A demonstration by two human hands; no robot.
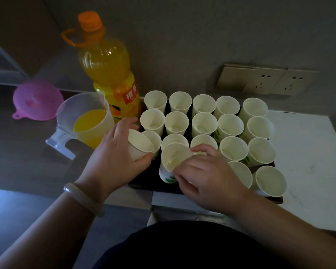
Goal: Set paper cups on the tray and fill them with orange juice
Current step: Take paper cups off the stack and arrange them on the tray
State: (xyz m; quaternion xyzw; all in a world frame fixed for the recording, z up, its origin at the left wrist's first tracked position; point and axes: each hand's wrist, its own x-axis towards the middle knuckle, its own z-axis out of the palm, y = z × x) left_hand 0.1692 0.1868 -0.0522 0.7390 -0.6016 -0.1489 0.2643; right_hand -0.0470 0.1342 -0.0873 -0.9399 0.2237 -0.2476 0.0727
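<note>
**Black rectangular tray** (142,184): lies on the surface (308,152) by the wall.

**White paper cups** (204,123): stand on the tray in rows, mouths up, long axes upright. The three far rows are full and the near row has two cups at its right end. All look empty.

**Tilted paper cup** (140,144): at the tray's left edge. The left hand (113,154) has its grip curled round the cup's side. The axis is slanted and the mouth leans up and to the right.

**Leaf-printed paper cup** (173,158): low over the near row. The right hand (208,177) has its grip pinching the rim. The axis is near upright and the mouth faces the camera.

**Capped plastic bottle of orange juice** (109,74) and **clear plastic jug** (89,127), part full of juice: just left of the tray.

**Status:** setting out looks nearly done, with gaps left in the near row. Filling has not begun.
</note>
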